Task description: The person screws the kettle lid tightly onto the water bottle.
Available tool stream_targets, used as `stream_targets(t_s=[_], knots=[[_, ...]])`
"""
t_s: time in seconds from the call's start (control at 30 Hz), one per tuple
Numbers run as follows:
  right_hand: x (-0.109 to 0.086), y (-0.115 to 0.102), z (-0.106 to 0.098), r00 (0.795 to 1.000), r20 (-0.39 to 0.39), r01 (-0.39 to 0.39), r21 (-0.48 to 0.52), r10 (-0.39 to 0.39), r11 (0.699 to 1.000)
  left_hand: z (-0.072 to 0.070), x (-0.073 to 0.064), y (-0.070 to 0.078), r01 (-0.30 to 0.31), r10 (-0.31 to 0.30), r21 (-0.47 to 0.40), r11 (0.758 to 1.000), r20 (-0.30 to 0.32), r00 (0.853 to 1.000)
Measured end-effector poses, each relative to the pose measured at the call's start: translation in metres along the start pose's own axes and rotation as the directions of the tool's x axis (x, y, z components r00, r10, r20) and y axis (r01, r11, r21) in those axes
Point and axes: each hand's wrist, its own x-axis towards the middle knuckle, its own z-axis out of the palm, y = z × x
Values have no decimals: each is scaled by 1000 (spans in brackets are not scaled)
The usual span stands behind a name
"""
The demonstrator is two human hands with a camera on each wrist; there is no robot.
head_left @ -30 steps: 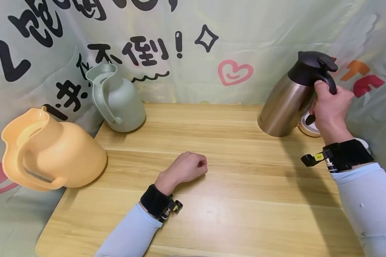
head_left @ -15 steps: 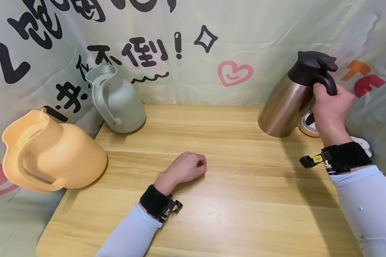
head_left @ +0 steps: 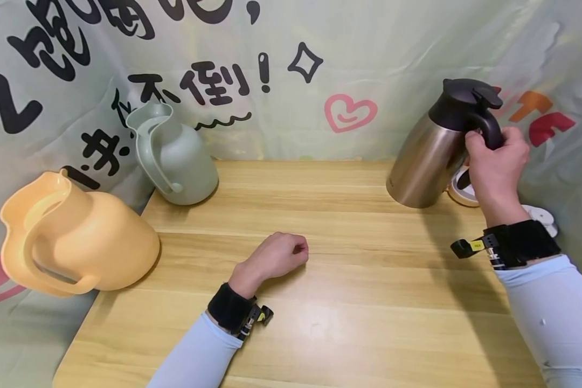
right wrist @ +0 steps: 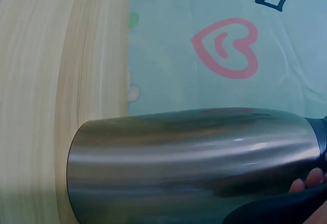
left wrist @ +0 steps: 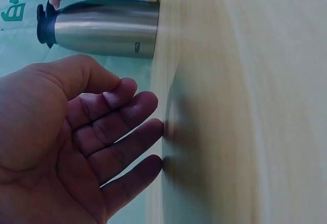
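At the back right of the table stands a steel thermos jug (head_left: 429, 156) with a black lid and handle. My right hand (head_left: 499, 164) grips that handle, fingers curled round it; in the right wrist view the steel body (right wrist: 194, 157) fills the lower half and only some fingertips show. My left hand (head_left: 274, 256) rests at the middle of the table, holding nothing. The left wrist view shows its fingers loosely bent, with fingertips (left wrist: 153, 162) at the tabletop. A pale green pitcher (head_left: 186, 161) stands at the back left, and a yellow-orange pitcher (head_left: 102, 237) stands nearer on the left.
Behind the thermos jug, partly hidden, lies a round tape-like roll (head_left: 463, 194). A white object (head_left: 540, 215) shows beside my right wrist. A printed cloth (head_left: 393, 64) hangs along the back and sides of the wooden table (head_left: 359, 323).
The head view has shifted a little, so everything appears slightly lower and further left. Both hands and the jugs keep their places on the table.
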Motion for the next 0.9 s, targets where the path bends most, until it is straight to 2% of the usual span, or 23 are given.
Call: stream_targets(t_s=[0.13,0.27,0.37,0.47,0.53,0.6,0.73,0.83,0.9], knots=[[-2,-6,-2,999,-19,31,-59,-33,998,-2,1,-1,2,-2,-3,1000,-6,1000],[-8,-11,-7,999,6,37,-159,-36,987,-3,0,-1,3,-3,-10,1000,-8,1000],[-14,-12,-9,993,-23,108,-197,-115,974,-3,-1,-1,6,-7,-11,1000,-11,1000],[-23,-14,-9,967,-74,223,-224,-244,949,-4,-2,-1,13,-13,-13,1000,-14,1000],[-30,-17,-6,932,-111,311,-249,-346,917,-5,-3,0,20,-20,-13,1000,-17,1000],[-38,-22,-3,905,-113,370,-270,-411,889,-6,-3,0,24,-25,-13,1000,-27,999],[-57,-31,6,881,-40,443,-280,-472,851,-6,-3,1,21,-22,-8,1000,-69,997],[-74,-30,17,867,76,494,-262,-492,829,-6,-3,0,18,-19,-11,1000,-97,995],[-87,-25,26,862,178,505,-235,-474,830,-6,-3,-2,29,-31,-21,999,-112,993]])
